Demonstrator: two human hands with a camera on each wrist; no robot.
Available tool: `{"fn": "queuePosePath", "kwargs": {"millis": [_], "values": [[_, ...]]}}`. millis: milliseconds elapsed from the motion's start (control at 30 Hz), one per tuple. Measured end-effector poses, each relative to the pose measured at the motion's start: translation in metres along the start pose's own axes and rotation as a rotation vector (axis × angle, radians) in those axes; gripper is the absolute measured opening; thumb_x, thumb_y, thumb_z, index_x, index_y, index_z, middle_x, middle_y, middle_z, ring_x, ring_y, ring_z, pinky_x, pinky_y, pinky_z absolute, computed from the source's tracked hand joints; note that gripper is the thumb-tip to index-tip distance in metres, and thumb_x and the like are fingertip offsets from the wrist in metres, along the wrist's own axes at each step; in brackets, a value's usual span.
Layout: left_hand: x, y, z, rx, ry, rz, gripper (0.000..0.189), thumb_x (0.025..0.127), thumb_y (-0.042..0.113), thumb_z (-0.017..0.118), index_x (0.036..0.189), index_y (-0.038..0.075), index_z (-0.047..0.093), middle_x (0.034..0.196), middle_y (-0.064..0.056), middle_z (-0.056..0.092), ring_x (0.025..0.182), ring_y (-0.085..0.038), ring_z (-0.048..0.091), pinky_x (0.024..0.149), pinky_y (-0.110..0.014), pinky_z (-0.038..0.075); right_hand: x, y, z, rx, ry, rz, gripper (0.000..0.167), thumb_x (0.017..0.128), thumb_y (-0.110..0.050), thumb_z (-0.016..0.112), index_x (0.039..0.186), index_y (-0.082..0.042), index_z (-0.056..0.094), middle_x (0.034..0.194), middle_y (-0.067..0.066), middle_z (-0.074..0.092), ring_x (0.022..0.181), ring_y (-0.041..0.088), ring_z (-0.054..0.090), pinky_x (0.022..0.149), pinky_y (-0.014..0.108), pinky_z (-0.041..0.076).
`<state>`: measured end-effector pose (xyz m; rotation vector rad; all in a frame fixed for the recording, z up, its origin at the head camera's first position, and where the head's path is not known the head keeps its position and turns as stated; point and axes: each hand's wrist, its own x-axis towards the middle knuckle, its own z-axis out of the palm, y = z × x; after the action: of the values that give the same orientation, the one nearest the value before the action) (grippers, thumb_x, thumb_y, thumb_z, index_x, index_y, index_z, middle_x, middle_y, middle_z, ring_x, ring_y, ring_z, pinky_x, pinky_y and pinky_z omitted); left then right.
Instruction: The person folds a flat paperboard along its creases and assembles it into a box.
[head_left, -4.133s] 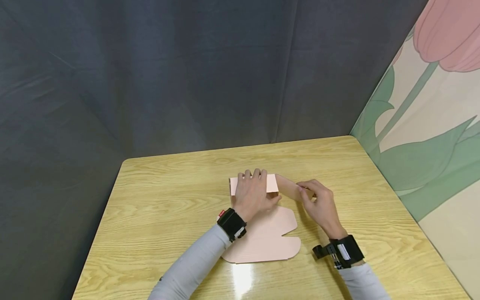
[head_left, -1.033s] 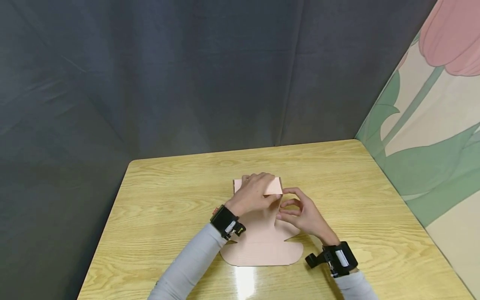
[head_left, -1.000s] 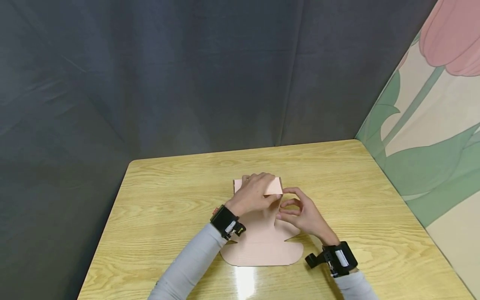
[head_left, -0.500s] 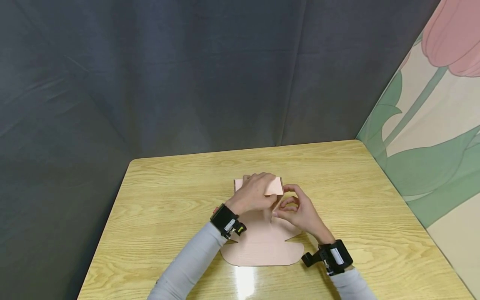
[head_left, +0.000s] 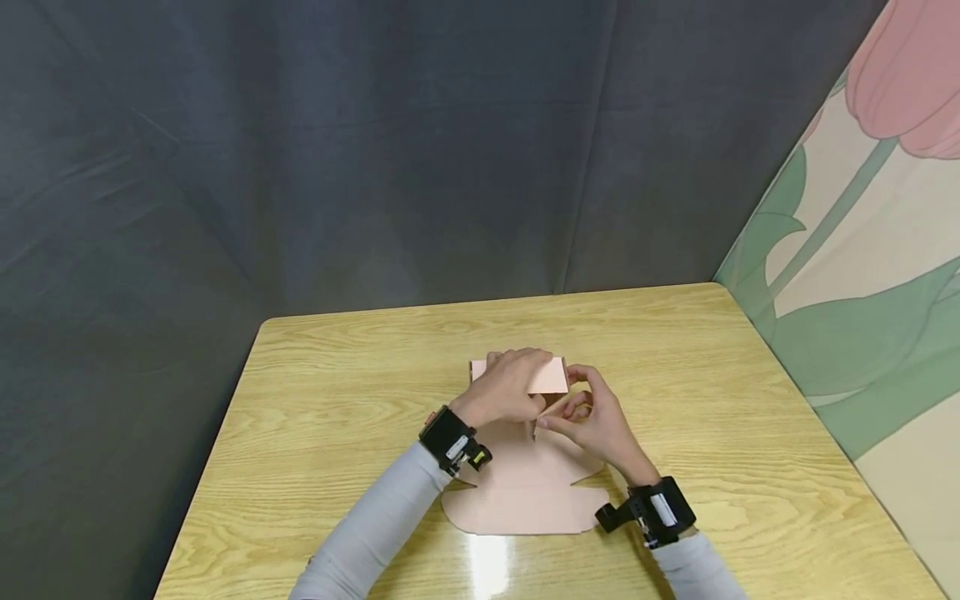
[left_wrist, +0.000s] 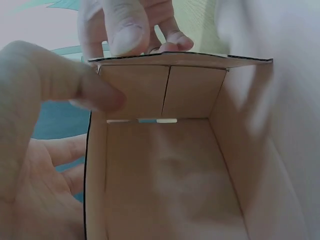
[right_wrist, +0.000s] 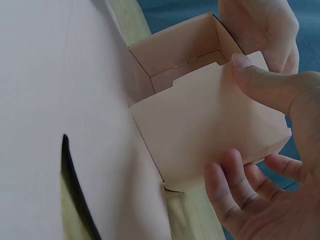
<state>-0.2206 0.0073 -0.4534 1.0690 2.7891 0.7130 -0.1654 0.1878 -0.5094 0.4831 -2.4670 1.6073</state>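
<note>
A pink cardboard box (head_left: 553,377), partly folded, stands on the table with its long lid panel (head_left: 525,508) lying flat toward me. My left hand (head_left: 506,389) grips the box's far wall from above, its thumb (left_wrist: 100,92) by the upper edge in the left wrist view. On the right, my right hand (head_left: 603,425) pinches a side flap (right_wrist: 210,125). Its thumb (right_wrist: 260,82) lies on the flap's notched edge while the fingers are at the outer face. The flap slants across the box opening. Inside, the left wrist view shows creased walls and a slot (left_wrist: 145,120).
The box is on a wood-grain table (head_left: 337,400). A dark curtain (head_left: 375,167) hangs behind the far edge, and a tulip-printed wall (head_left: 885,333) borders the right side. Wrist cameras are strapped to both wrists.
The flap that stuck out to the right has swung inward across the box opening. My right hand has followed it leftward. The left hand has stayed on the box, showing more of the lid panel.
</note>
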Motion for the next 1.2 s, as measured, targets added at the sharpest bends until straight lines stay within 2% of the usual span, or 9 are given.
{"fn": "queuePosePath", "kwargs": {"millis": [100, 200, 300, 533, 767, 967, 1067, 1133, 1200], "values": [[0.001, 0.001, -0.002, -0.021, -0.015, -0.004, 0.061, 0.065, 0.027, 0.066, 0.122, 0.018, 0.046, 0.111, 0.01, 0.051, 0.092, -0.006, 0.048, 0.07, -0.034, 0.03, 0.001, -0.003, 0.001, -0.018, 0.009, 0.03, 0.085, 0.058, -0.028, 0.079, 0.128, -0.013, 0.033, 0.107, 0.006, 0.043, 0.062, 0.028, 0.053, 0.05, 0.031, 0.045], [0.0, 0.002, -0.005, -0.04, -0.041, -0.025, 0.062, 0.063, 0.028, 0.069, 0.121, 0.018, 0.048, 0.106, 0.011, 0.053, 0.091, -0.007, 0.048, 0.07, -0.036, 0.032, 0.001, -0.003, 0.003, -0.059, 0.001, 0.046, 0.088, 0.057, -0.034, 0.078, 0.13, -0.015, 0.033, 0.085, 0.006, 0.053, 0.056, 0.025, 0.051, 0.046, 0.028, 0.043], [0.001, 0.002, -0.008, -0.066, -0.08, -0.031, 0.06, 0.061, 0.027, 0.07, 0.118, 0.021, 0.051, 0.098, 0.013, 0.055, 0.086, -0.006, 0.048, 0.069, -0.036, 0.034, 0.001, -0.003, 0.005, -0.125, 0.003, 0.057, 0.089, 0.057, -0.04, 0.077, 0.131, -0.018, 0.034, 0.061, 0.005, 0.052, 0.051, 0.02, 0.048, 0.043, 0.024, 0.04], [0.006, -0.002, -0.019, -0.154, -0.193, -0.027, 0.065, 0.059, 0.021, 0.073, 0.12, 0.021, 0.05, 0.09, 0.01, 0.054, 0.072, -0.008, 0.049, 0.053, -0.023, 0.042, 0.005, -0.003, 0.007, -0.235, 0.032, 0.053, 0.086, 0.056, -0.045, 0.076, 0.129, -0.021, 0.037, 0.061, -0.001, 0.052, 0.05, 0.015, 0.048, 0.041, 0.024, 0.039], [0.007, -0.002, -0.027, -0.195, -0.29, -0.013, 0.076, 0.058, 0.018, 0.075, 0.127, 0.019, 0.043, 0.087, 0.007, 0.054, 0.071, -0.007, 0.051, 0.057, -0.021, 0.043, 0.009, -0.001, 0.006, -0.257, 0.048, 0.058, 0.084, 0.057, -0.048, 0.074, 0.127, -0.021, 0.038, 0.059, -0.002, 0.051, 0.049, 0.014, 0.048, 0.038, 0.024, 0.038], [0.005, -0.003, -0.025, -0.167, -0.278, -0.017, 0.078, 0.061, 0.022, 0.074, 0.13, 0.015, 0.039, 0.099, 0.006, 0.053, 0.076, -0.006, 0.051, 0.062, -0.021, 0.042, 0.012, 0.003, 0.009, -0.283, 0.057, 0.071, 0.081, 0.058, -0.053, 0.071, 0.125, -0.019, 0.04, 0.057, -0.003, 0.05, 0.047, 0.012, 0.048, 0.037, 0.024, 0.038], [0.004, -0.003, -0.023, -0.122, -0.262, -0.02, 0.077, 0.063, 0.022, 0.073, 0.131, 0.015, 0.037, 0.112, 0.005, 0.05, 0.082, -0.006, 0.048, 0.063, -0.022, 0.042, 0.014, 0.005, 0.011, -0.298, 0.066, 0.063, 0.08, 0.059, -0.054, 0.07, 0.124, -0.017, 0.042, 0.056, -0.003, 0.05, 0.046, 0.012, 0.047, 0.037, 0.024, 0.038], [0.004, -0.003, -0.022, -0.108, -0.255, -0.017, 0.077, 0.063, 0.02, 0.072, 0.131, 0.016, 0.037, 0.111, 0.005, 0.05, 0.08, -0.007, 0.048, 0.06, -0.022, 0.042, 0.015, 0.005, 0.011, -0.308, 0.077, 0.055, 0.078, 0.059, -0.054, 0.069, 0.122, -0.017, 0.043, 0.056, -0.004, 0.05, 0.045, 0.01, 0.047, 0.037, 0.024, 0.038], [0.005, -0.003, -0.021, -0.103, -0.242, -0.002, 0.071, 0.062, 0.016, 0.072, 0.127, 0.018, 0.042, 0.104, 0.005, 0.053, 0.076, -0.008, 0.048, 0.056, -0.022, 0.041, 0.016, 0.007, 0.012, -0.316, 0.086, 0.042, 0.076, 0.059, -0.054, 0.069, 0.121, -0.017, 0.044, 0.057, -0.005, 0.05, 0.045, 0.009, 0.047, 0.037, 0.023, 0.038]]}}
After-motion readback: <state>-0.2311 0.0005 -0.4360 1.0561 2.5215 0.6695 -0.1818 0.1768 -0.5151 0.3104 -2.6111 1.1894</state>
